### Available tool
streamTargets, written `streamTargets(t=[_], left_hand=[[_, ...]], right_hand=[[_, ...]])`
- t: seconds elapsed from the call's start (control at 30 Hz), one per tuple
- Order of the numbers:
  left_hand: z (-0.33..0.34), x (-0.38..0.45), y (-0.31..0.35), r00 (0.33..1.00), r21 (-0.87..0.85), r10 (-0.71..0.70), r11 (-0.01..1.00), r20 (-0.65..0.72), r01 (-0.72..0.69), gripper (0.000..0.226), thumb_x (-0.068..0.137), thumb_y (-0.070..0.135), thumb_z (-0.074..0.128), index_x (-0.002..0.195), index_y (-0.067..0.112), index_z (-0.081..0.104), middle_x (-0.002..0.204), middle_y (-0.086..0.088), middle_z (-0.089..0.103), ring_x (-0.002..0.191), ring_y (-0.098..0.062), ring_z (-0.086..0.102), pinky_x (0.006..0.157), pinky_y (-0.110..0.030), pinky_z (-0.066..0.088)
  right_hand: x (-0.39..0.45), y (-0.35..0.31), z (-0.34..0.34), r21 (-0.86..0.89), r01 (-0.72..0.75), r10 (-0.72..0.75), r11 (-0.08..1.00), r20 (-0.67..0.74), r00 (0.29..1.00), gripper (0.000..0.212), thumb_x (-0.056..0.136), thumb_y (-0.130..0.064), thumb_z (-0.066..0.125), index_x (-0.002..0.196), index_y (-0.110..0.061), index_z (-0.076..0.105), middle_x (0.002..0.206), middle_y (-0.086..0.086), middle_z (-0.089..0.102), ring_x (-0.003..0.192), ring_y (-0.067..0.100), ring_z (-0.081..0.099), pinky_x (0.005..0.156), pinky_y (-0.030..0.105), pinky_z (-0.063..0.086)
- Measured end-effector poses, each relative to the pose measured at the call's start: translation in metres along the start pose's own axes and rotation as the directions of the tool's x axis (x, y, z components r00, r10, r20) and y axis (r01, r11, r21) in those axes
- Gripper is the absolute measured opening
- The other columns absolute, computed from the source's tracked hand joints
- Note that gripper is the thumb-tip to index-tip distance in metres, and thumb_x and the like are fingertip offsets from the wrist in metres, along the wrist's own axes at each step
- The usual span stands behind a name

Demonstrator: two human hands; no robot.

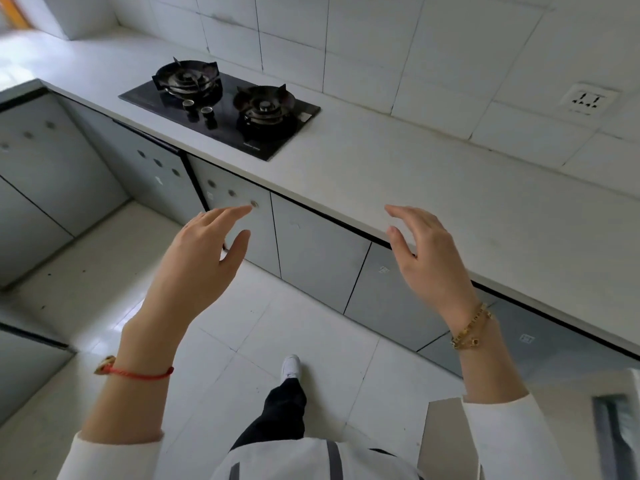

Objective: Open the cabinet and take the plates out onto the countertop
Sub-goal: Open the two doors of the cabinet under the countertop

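A person stands before a run of pale grey flat-fronted base cabinets (311,244) beneath a long white stone surface (433,188); every door in view is shut, and no plates are visible, so they presumably lie behind one of these doors, though which one cannot be told. The left hand (204,251), wearing a red cord bracelet at the wrist, is held out with fingers straight and loosely spread, holding nothing; its fingertips (242,210) lie near a small round metal fitting (254,203) at the top of one grey cabinet door (239,216), but contact cannot be confirmed. The right hand (429,251), with gold chain bracelets at the wrist, is likewise spread wide and empty, hovering in front of the surface edge, apart from any door. A black glass two-burner gas hob (221,109) sits on the surface to the left; a white wall socket (588,100) is set in the white tiled wall; one white shoe shows on the tiled floor below.

Step in hand, as judged: the approach, before opening; the task stands at its very start. The next move calls for finding a purchase on a door, since no projecting handle is apparent, then swinging it open while keeping clear of its arc; the bare stretch of surface to the right of the hob offers room for the plates.
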State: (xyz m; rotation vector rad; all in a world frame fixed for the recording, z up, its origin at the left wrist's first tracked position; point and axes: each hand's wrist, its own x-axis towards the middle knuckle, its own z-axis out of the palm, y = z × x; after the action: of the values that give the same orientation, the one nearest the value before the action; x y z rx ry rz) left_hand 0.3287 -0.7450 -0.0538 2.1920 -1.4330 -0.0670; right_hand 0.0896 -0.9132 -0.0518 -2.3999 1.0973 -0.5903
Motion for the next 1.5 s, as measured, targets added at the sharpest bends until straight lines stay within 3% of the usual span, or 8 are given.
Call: streamTargets(t=[0.13, 0.27, 0.37, 0.53, 0.7, 1.13, 1.27, 1.5], left_hand=[[0.005, 0.057, -0.019, 1.0, 0.0, 0.031, 1.0, 0.004, -0.031, 0.038, 0.098, 0.027, 0.049, 0.136, 0.022, 0.051, 0.131, -0.002, 0.061, 0.109, -0.024, 0.063, 0.096, -0.032, 0.044], [0.009, 0.102, -0.031, 0.996, -0.015, 0.08, 0.997, 0.034, -0.079, 0.039, 0.099, 0.028, 0.048, 0.138, 0.021, 0.05, 0.132, -0.001, 0.06, 0.099, -0.027, 0.065, 0.098, -0.036, 0.047], [0.014, 0.128, -0.036, 0.991, -0.028, 0.121, 0.992, 0.061, -0.12, 0.039, 0.099, 0.026, 0.048, 0.138, 0.02, 0.051, 0.131, -0.001, 0.061, 0.113, -0.021, 0.06, 0.1, -0.031, 0.044], [0.024, 0.152, -0.036, 0.985, -0.063, 0.133, 0.99, 0.11, -0.127, 0.039, 0.099, 0.026, 0.048, 0.137, 0.02, 0.051, 0.131, -0.001, 0.061, 0.117, -0.021, 0.058, 0.099, -0.03, 0.042], [0.033, 0.16, -0.026, 0.98, -0.075, 0.142, 0.988, 0.137, -0.132, 0.039, 0.099, 0.028, 0.047, 0.138, 0.022, 0.051, 0.134, 0.002, 0.058, 0.12, -0.019, 0.056, 0.099, -0.035, 0.048], [0.07, 0.15, 0.007, 0.979, -0.064, 0.102, 0.994, 0.177, -0.092, 0.039, 0.099, 0.027, 0.047, 0.137, 0.022, 0.052, 0.134, 0.0, 0.059, 0.118, -0.024, 0.058, 0.103, -0.041, 0.045], [0.09, 0.148, 0.006, 0.973, -0.074, 0.121, 0.991, 0.198, -0.109, 0.039, 0.099, 0.026, 0.047, 0.137, 0.021, 0.052, 0.133, -0.002, 0.059, 0.103, -0.027, 0.064, 0.096, -0.044, 0.05], [0.157, 0.134, -0.033, 0.971, -0.053, 0.156, 0.987, 0.181, -0.148, 0.037, 0.099, 0.025, 0.048, 0.135, 0.02, 0.055, 0.129, -0.001, 0.063, 0.112, -0.024, 0.061, 0.096, -0.037, 0.047]], right_hand=[[0.052, -0.002, 0.011, -0.002, -0.027, 0.027, 1.0, -0.015, 1.0, 0.038, 0.101, -0.022, 0.044, 0.136, -0.011, 0.051, 0.138, 0.005, 0.055, 0.134, 0.019, 0.044, 0.115, 0.04, 0.034], [0.085, -0.003, 0.021, 0.003, -0.062, 0.062, 0.998, -0.041, 0.997, 0.037, 0.101, -0.022, 0.044, 0.136, -0.011, 0.051, 0.137, 0.005, 0.055, 0.134, 0.019, 0.043, 0.115, 0.039, 0.034], [0.1, -0.003, 0.028, 0.001, -0.1, 0.1, 0.995, -0.045, 0.994, 0.037, 0.101, -0.022, 0.044, 0.136, -0.011, 0.051, 0.137, 0.005, 0.056, 0.134, 0.019, 0.044, 0.115, 0.039, 0.033], [0.111, 0.006, 0.033, -0.007, -0.149, 0.148, 0.989, -0.037, 0.988, 0.037, 0.101, -0.022, 0.045, 0.136, -0.01, 0.051, 0.137, 0.006, 0.056, 0.134, 0.02, 0.044, 0.114, 0.041, 0.034], [0.115, 0.017, 0.032, 0.006, -0.168, 0.168, 0.986, -0.049, 0.985, 0.037, 0.1, -0.02, 0.046, 0.135, -0.009, 0.052, 0.136, 0.007, 0.056, 0.134, 0.022, 0.045, 0.113, 0.043, 0.035], [0.105, 0.062, 0.029, -0.029, -0.142, 0.141, 0.989, -0.03, 0.99, 0.036, 0.101, -0.022, 0.045, 0.134, -0.01, 0.053, 0.133, 0.005, 0.058, 0.129, 0.02, 0.048, 0.111, 0.039, 0.036], [0.099, 0.078, 0.042, -0.044, -0.166, 0.165, 0.985, -0.033, 0.986, 0.036, 0.1, -0.021, 0.045, 0.133, -0.011, 0.053, 0.133, 0.005, 0.059, 0.128, 0.021, 0.048, 0.111, 0.039, 0.036], [0.079, 0.12, 0.101, -0.069, -0.165, 0.161, 0.984, -0.067, 0.985, 0.034, 0.1, -0.022, 0.046, 0.132, -0.011, 0.054, 0.131, 0.004, 0.059, 0.128, 0.02, 0.048, 0.112, 0.04, 0.035]])
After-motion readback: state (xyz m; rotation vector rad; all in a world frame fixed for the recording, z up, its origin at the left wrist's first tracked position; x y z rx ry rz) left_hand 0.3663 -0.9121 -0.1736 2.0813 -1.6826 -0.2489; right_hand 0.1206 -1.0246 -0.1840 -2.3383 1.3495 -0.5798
